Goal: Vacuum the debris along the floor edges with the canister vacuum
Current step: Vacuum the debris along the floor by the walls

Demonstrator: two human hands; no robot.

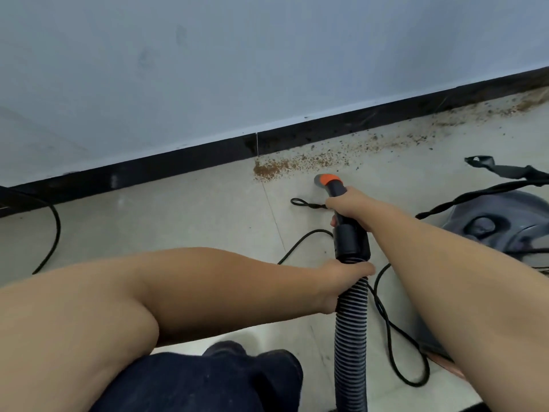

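Below, pale tile floor — debris along black baseboard; both hands' fingers seemingly clamp the hose.

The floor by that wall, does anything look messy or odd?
Yes: brown crumbly debris lies strewn along the black baseboard, trailing rightward. A black cord also sprawls in loops across the floor tiles.

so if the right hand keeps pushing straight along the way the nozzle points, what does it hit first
Probably the debris on the floor, just ahead and left of the nozzle held by the right hand; past that, the baseboard. Depth is hard to judge.
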